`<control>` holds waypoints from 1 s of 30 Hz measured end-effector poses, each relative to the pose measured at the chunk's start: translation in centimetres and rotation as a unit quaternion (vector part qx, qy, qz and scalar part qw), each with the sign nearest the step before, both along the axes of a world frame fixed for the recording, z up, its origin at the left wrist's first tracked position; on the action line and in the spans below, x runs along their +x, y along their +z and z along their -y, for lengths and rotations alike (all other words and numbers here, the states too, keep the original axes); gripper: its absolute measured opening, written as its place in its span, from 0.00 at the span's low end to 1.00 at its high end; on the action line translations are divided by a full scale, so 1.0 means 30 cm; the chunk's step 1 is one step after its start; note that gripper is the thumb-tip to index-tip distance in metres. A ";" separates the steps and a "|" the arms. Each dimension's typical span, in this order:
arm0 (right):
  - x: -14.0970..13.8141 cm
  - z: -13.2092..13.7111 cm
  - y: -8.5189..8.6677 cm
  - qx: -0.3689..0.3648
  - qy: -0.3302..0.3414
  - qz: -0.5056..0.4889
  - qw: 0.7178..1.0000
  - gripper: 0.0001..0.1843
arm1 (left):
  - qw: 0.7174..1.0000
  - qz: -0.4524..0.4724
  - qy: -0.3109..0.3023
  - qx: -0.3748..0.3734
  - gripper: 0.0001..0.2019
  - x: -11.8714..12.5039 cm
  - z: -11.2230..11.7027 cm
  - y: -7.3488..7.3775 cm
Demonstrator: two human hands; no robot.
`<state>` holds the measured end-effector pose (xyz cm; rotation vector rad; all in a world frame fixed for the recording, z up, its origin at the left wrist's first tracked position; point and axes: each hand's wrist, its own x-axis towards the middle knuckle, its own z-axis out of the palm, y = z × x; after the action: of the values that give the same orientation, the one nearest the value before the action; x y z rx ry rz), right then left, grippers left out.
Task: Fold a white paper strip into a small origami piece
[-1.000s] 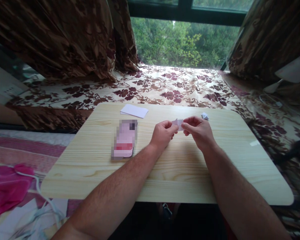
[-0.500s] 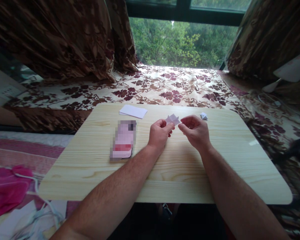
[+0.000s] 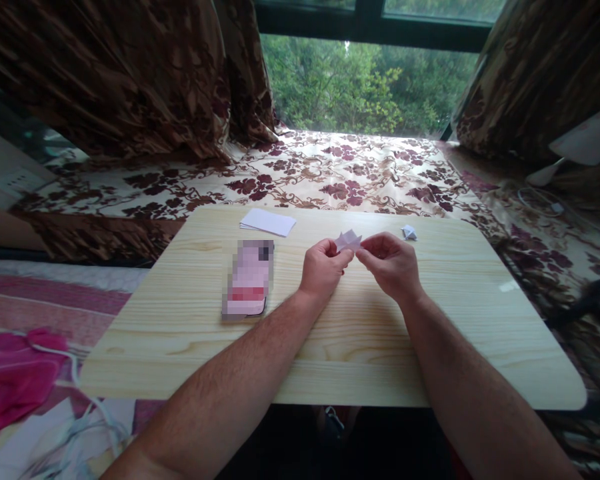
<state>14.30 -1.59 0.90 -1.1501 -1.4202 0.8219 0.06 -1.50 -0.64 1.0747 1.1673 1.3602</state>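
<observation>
A small piece of folded white paper [image 3: 349, 240] with pointed corners is held above the far part of the wooden table [image 3: 360, 360]. My left hand [image 3: 324, 267] pinches its lower left side between thumb and fingers. At the paper's right edge, my right hand [image 3: 390, 264] has its thumb and forefinger closed on a corner. A finished-looking small folded paper shape [image 3: 409, 233] lies to the right, beyond my right hand. To the left rests a stack of white paper sheets [image 3: 267, 222].
A pink phone [image 3: 249, 280], partly blurred out, lies left of my left forearm. Floral fabric [image 3: 345, 167] covers the ledge behind the table. Pink cloth [image 3: 15, 380] and white cables [image 3: 75, 373] are at the lower left. A white lamp [image 3: 585, 137] stands at far right.
My right thumb and forefinger have come in from just beside the folded paper to grip its right corner. My left hand and the paper have shifted slightly right.
</observation>
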 end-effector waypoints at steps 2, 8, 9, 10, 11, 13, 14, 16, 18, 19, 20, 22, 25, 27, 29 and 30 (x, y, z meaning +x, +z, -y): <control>-0.001 0.001 0.000 -0.001 -0.001 0.001 1.000 0.10 | 1.000 -0.001 -0.004 0.007 0.15 -0.001 0.001 -0.001; -0.002 0.000 -0.005 -0.004 -0.001 0.007 1.000 0.08 | 1.000 -0.009 -0.012 0.003 0.12 0.000 0.001 -0.005; -0.003 0.000 -0.005 -0.005 -0.001 0.008 1.000 0.08 | 1.000 -0.006 -0.012 0.002 0.12 0.000 0.000 -0.005; -0.003 0.001 -0.004 -0.005 0.001 0.008 1.000 0.08 | 1.000 -0.004 -0.013 0.000 0.12 0.000 -0.001 -0.005; -0.003 0.001 -0.003 -0.005 0.003 0.008 1.000 0.08 | 1.000 -0.001 -0.016 -0.002 0.12 0.000 -0.002 -0.005; -0.003 0.003 0.002 -0.003 0.007 0.012 1.000 0.08 | 1.000 0.004 -0.021 -0.005 0.11 0.000 -0.003 -0.003; -0.003 0.004 0.004 -0.001 0.007 0.016 1.000 0.08 | 1.000 0.008 -0.025 -0.006 0.11 0.001 -0.003 -0.002; -0.002 0.006 0.008 0.003 0.004 0.026 1.000 0.08 | 0.999 0.016 -0.031 -0.006 0.11 0.002 -0.003 0.001; -0.001 0.006 0.009 0.003 0.006 0.030 1.000 0.08 | 0.999 0.026 -0.035 -0.004 0.11 0.003 -0.002 0.004; -0.001 0.006 0.009 0.001 0.008 0.028 1.000 0.08 | 0.999 0.033 -0.038 -0.004 0.10 0.004 -0.002 0.005; -0.001 0.006 0.009 -0.002 0.009 0.027 1.000 0.08 | 0.998 0.040 -0.040 -0.004 0.10 0.005 -0.001 0.005; -0.001 0.006 0.010 -0.008 0.009 0.026 1.000 0.09 | 0.998 0.051 -0.046 -0.005 0.10 0.007 -0.001 0.006; -0.002 0.009 0.014 -0.013 -0.004 0.033 0.999 0.08 | 0.998 0.050 -0.047 -0.003 0.10 0.007 -0.001 0.007; -0.003 0.010 0.016 -0.013 -0.017 0.041 0.999 0.07 | 0.998 0.041 -0.047 -0.003 0.10 0.006 0.001 0.011; -0.004 0.011 0.016 -0.012 -0.030 0.046 0.998 0.07 | 0.998 0.029 -0.052 -0.008 0.10 0.002 0.005 0.017; -0.005 0.010 0.015 -0.012 -0.034 0.047 0.998 0.07 | 0.998 0.027 -0.057 -0.013 0.10 0.001 0.008 0.021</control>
<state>14.16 -1.89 1.34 -1.2619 -1.4437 0.7467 0.08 -1.73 -0.02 1.0634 1.0653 1.2736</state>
